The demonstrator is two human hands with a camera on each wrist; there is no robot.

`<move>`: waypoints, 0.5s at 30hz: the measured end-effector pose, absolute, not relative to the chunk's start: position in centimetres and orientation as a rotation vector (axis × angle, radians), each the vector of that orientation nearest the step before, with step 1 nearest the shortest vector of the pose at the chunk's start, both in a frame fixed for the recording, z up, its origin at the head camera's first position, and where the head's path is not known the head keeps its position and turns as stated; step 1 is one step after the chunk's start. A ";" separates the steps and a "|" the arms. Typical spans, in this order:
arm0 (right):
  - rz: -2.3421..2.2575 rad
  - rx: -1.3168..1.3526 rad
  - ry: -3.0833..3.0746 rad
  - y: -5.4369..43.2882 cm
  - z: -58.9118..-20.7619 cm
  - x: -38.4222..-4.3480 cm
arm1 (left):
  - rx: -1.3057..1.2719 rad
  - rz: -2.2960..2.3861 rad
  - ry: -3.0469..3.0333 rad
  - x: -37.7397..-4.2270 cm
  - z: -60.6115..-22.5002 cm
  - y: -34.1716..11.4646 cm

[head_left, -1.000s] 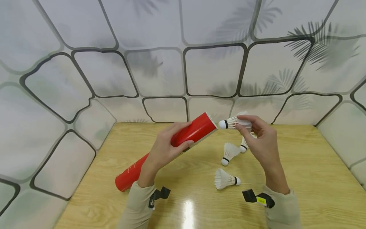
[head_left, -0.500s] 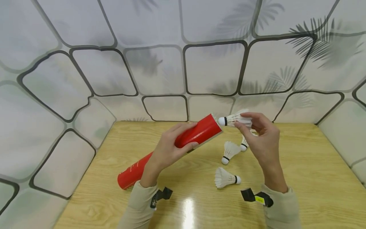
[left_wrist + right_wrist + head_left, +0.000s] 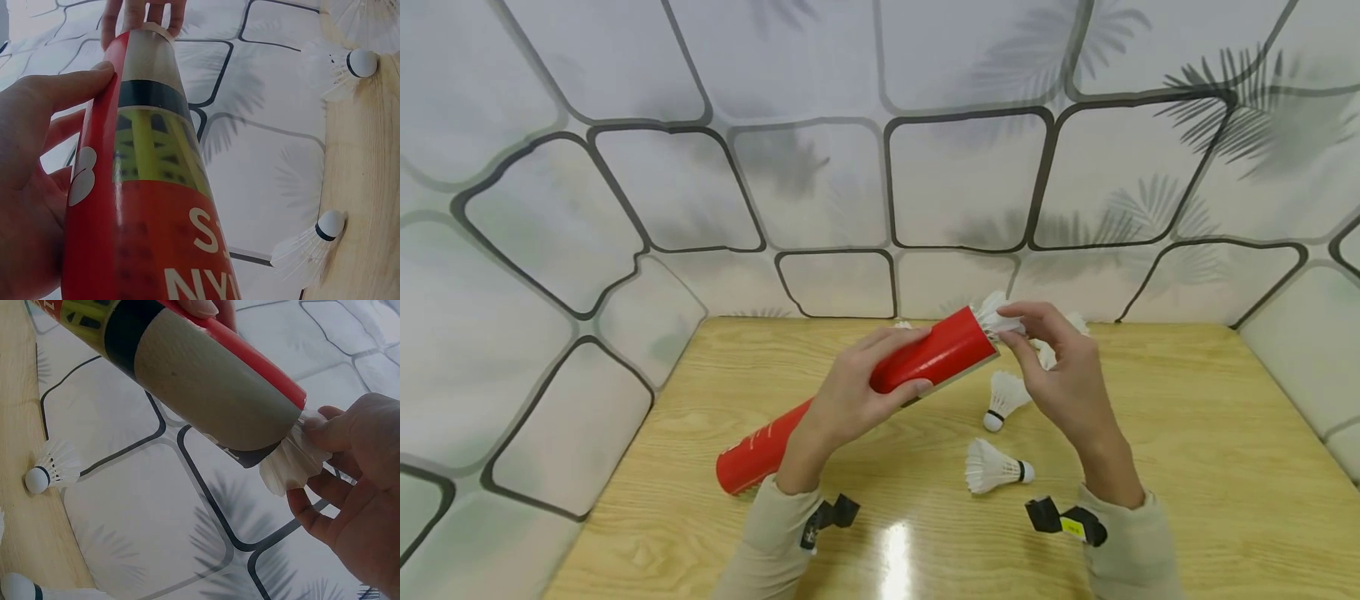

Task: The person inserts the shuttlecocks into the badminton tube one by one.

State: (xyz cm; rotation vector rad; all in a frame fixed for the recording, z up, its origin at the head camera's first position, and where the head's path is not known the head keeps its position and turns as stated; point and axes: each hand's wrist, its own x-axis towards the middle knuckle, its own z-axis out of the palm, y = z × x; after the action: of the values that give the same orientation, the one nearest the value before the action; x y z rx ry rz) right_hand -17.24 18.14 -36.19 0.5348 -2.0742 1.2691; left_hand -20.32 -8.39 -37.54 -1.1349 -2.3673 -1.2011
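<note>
My left hand (image 3: 850,387) grips a red shuttlecock tube (image 3: 942,350) around its upper part, fingers over the top and thumb along the near side. The tube slants over the table, its open end up and to the right. At that mouth, my right hand (image 3: 1071,383) pinches the feather skirt of a white shuttlecock (image 3: 997,321). Its cork end is hidden inside the tube; in the right wrist view the feathers (image 3: 284,465) stick out past the rim, thumb and fingertips on them. The left wrist view shows white lettering and a green-yellow band on the tube (image 3: 153,150).
On the wooden table (image 3: 1210,467) lie a shuttlecock (image 3: 992,467) nearest me, another shuttlecock (image 3: 1006,398) beyond it, and white feathers (image 3: 1045,354) partly behind my right hand. A patterned cloth backdrop (image 3: 962,183) rises at the back and sides.
The right hand has moved left, and the shuttlecock's cork and lower skirt have gone into the tube's mouth. The tube and left hand have shifted slightly right.
</note>
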 end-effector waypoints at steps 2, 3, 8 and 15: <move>1.248 0.545 -2.098 18.1 -36.3 -17.3 | -1.137 -1.202 -2.369 -20.3 -37.6 -8.4; 1.247 0.543 -2.104 18.1 -36.4 -17.3 | -1.137 -1.202 -2.369 -20.3 -37.5 -8.3; 1.273 0.529 -2.113 18.0 -36.4 -17.2 | -1.144 -1.204 -2.356 -20.3 -37.6 -8.3; 1.359 0.587 -2.158 18.2 -36.3 -17.1 | -1.150 -1.216 -2.358 -20.3 -37.6 -8.3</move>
State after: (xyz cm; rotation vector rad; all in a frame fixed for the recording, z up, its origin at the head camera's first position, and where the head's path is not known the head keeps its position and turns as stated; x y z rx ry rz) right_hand -17.13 18.18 -36.31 0.5867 -2.1577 1.3591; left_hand -20.31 -8.35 -37.62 -1.1496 -2.3575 -1.2155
